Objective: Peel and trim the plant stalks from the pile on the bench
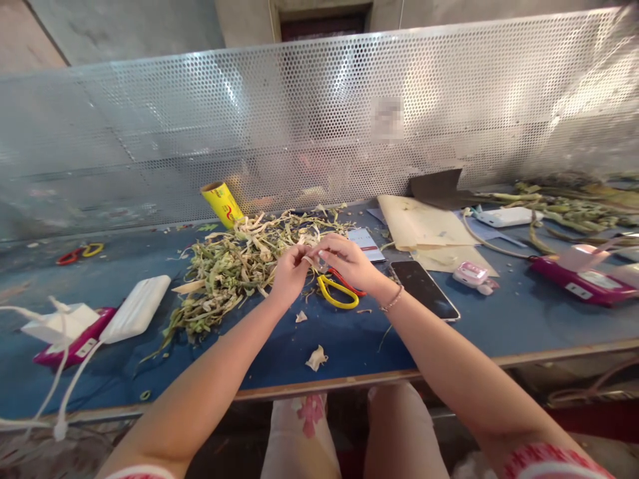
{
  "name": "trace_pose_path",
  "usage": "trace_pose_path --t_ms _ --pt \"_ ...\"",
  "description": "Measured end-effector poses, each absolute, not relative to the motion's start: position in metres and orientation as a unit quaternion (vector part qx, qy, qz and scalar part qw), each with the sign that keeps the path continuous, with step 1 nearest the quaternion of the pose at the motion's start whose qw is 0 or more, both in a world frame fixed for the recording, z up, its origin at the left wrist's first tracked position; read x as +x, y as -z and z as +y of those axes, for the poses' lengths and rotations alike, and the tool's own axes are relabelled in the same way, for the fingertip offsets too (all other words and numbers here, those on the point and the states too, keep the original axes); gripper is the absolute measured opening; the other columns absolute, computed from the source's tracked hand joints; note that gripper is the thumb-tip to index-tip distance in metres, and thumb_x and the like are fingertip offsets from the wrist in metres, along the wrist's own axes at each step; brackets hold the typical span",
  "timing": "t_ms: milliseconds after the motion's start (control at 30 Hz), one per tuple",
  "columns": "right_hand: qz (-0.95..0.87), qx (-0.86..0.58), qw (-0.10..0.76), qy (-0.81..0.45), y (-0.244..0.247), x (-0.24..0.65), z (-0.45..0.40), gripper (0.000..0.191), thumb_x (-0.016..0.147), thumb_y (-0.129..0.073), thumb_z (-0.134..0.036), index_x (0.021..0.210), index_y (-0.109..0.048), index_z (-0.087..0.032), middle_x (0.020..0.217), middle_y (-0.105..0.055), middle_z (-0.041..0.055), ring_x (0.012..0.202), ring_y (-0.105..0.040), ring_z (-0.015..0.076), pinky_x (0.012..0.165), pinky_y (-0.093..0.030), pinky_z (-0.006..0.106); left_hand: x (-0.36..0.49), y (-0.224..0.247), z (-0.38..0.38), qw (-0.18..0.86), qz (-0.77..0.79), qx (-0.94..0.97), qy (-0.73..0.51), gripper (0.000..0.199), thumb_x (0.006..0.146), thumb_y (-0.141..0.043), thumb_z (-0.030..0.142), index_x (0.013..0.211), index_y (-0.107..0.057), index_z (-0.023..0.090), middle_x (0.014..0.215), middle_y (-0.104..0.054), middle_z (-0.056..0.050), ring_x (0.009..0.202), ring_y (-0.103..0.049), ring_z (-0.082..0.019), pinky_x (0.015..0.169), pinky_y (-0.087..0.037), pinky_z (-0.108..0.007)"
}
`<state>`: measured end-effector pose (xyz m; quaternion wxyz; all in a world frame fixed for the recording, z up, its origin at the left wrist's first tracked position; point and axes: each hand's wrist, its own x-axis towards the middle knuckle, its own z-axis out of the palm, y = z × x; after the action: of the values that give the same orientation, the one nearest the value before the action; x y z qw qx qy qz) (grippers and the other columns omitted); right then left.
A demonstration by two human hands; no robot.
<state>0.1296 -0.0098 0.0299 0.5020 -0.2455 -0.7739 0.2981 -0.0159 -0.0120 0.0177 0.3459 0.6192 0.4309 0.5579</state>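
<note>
Above the table's middle my left hand (291, 271) and my right hand (352, 263) meet at the fingertips, both closed in a pinch. A small pale bit of dried plant (314, 264) shows between them; its full shape is hidden by the fingers. Just left of and behind the hands spreads a heap of dried, greenish-tan plant stalks and leaves (219, 276). Scissors with one yellow and one red handle (338, 293) lie under my right hand, their blades hidden. Two pale dried scraps (316, 358) rest on the blue table (269, 359) nearer to me.
A yellow cardboard tube (222, 205) leans behind the heap. At left are red-and-yellow scissors (80, 253), a white power bank (137, 307) and cables. To the right lie a phone (424, 289), paper (422, 226), a pink case (470, 273) and a magenta power strip (582, 279). A perforated metal panel (324, 120) stands behind.
</note>
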Motion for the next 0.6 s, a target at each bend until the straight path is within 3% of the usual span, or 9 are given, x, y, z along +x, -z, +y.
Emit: trace_pose_path --t_ms 100,233,467,600 --pt "-0.699 -0.246 0.547 -0.389 -0.026 0.127 -0.006 0.011 0.077 -0.05 -0.03 0.076 -0.047 -0.019 0.066 -0.046 -0.0027 0.059 -0.043 0.0083 0.058 -0.039 0.023 -0.016 -0.015 -0.01 0.353 0.416 0.628 -0.554 0.024 0.07 -0.06 0.037 0.06 -0.055 0.015 0.057 -0.052 0.001 0.055 -0.044 -0.009 0.057 -0.036 -0.022" --pt "-0.594 -0.235 0.595 -0.488 -0.018 0.121 0.001 0.02 0.073 -0.054 -0.034 0.085 -0.045 -0.022 0.07 -0.046 -0.0042 0.056 -0.045 0.0065 0.054 -0.04 0.022 -0.018 -0.008 -0.003 0.387 0.382 0.586 -0.6 0.022 0.071 -0.059 0.036 0.062 -0.054 0.017 0.057 -0.049 0.002 0.055 -0.041 -0.008 0.056 -0.034 -0.021" --pt "-0.643 -0.267 0.549 -0.461 -0.015 0.12 0.003 0.022 0.066 -0.063 -0.038 0.076 -0.059 -0.018 0.073 -0.058 -0.0001 0.063 -0.051 0.0086 0.062 -0.043 0.025 -0.02 -0.005 0.001 0.428 0.354 0.567 -0.609 0.018 0.07 -0.06 0.034 0.066 -0.057 0.017 0.058 -0.049 0.003 0.053 -0.04 -0.007 0.053 -0.033 -0.02" --pt "-0.638 -0.274 0.554 -0.458 -0.016 0.119 0.001 0.023 0.063 -0.066 -0.038 0.069 -0.058 -0.017 0.069 -0.057 -0.0004 0.06 -0.049 0.0083 0.059 -0.042 0.025 -0.018 -0.01 -0.006 0.387 0.389 0.594 -0.588 0.011 0.065 -0.063 0.026 0.066 -0.058 0.016 0.059 -0.052 0.003 0.056 -0.044 -0.008 0.055 -0.036 -0.02"
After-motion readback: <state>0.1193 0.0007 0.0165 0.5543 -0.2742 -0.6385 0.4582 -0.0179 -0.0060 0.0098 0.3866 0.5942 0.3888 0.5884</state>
